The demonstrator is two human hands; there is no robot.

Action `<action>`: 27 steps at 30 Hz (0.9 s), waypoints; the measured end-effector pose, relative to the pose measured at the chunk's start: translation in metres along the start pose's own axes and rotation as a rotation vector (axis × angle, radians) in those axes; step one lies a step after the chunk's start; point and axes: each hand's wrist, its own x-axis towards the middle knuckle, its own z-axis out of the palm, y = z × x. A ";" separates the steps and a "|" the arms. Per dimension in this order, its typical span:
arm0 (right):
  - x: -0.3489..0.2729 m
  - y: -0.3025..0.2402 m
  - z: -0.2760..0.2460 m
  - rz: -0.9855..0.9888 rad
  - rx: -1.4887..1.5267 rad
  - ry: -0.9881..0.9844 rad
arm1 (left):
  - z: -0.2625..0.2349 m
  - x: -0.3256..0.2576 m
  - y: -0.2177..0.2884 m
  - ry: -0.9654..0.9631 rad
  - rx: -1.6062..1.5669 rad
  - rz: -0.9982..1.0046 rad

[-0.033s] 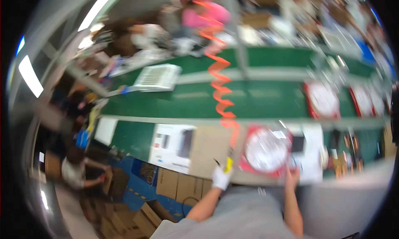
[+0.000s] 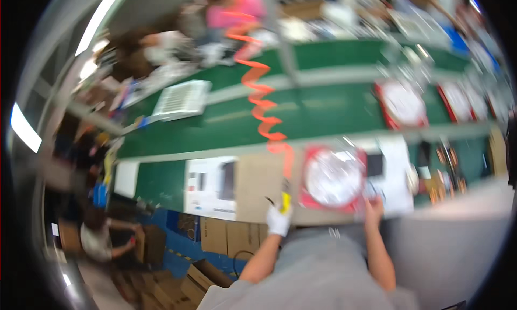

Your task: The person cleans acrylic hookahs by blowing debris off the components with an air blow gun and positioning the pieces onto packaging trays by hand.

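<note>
My left hand (image 2: 279, 221), in a white glove, is closed around a yellow air blow gun (image 2: 285, 202). An orange coiled air hose (image 2: 260, 102) runs from the gun up over the bench. Just right of it, on brown cardboard (image 2: 261, 183), lies a red square piece (image 2: 312, 199) bearing a round, pale, shiny part (image 2: 334, 178) that looks covered in clear plastic. My bare right hand (image 2: 372, 210) is closed at the lower right corner of the red piece. Motion blur hides the fine detail of its fingers.
A printed white sheet (image 2: 207, 189) lies left of the cardboard; another white sheet (image 2: 396, 175) and several small tools (image 2: 449, 164) lie to the right. Similar red pieces (image 2: 401, 105) and a white grille (image 2: 182, 100) rest farther back. A person (image 2: 99, 237) handles cartons at lower left.
The whole view has shifted, so the bench and both hands appear farther left and higher. Both hands keep about the same places against the red piece and the blow gun.
</note>
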 end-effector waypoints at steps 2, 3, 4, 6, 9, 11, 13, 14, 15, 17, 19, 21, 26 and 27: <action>0.008 0.019 0.002 0.025 0.206 0.075 | 0.015 0.004 -0.009 0.017 -0.185 -0.009; 0.011 0.026 0.002 -0.008 0.336 0.107 | 0.023 0.008 -0.024 0.058 0.006 0.038; 0.009 0.031 -0.009 0.012 0.273 0.109 | 0.024 0.006 -0.017 0.112 0.050 0.153; 0.007 0.030 -0.036 0.033 0.214 0.139 | 0.036 0.011 -0.030 0.063 -0.028 0.142; -0.004 0.027 -0.064 0.091 0.024 0.075 | 0.035 0.004 -0.010 0.024 -0.063 0.092; -0.010 0.024 -0.069 0.051 -0.042 0.055 | 0.031 0.001 -0.008 0.000 -0.064 0.032; -0.013 0.013 -0.071 0.057 -0.105 -0.015 | 0.031 -0.002 -0.009 0.064 -0.088 0.076; -0.015 0.008 -0.069 0.059 -0.169 -0.094 | 0.030 -0.002 -0.010 0.054 -0.084 0.074; -0.014 0.005 -0.065 0.068 -0.173 -0.093 | 0.029 0.000 -0.010 0.030 -0.050 0.063; -0.014 -0.003 -0.052 0.030 -0.276 -0.198 | 0.027 0.001 -0.008 0.007 -0.001 0.053; -0.020 -0.019 -0.042 0.037 -0.306 -0.238 | 0.028 0.001 -0.004 0.049 -0.085 0.037; -0.026 -0.038 -0.036 -0.308 -0.296 -0.259 | 0.026 0.001 -0.001 0.051 -0.053 0.048; -0.022 -0.037 -0.033 -0.717 -0.482 -0.335 | 0.022 0.000 0.008 0.049 -0.004 0.068; -0.021 -0.032 -0.031 -0.785 -0.521 -0.376 | 0.022 0.000 0.009 0.048 -0.002 0.069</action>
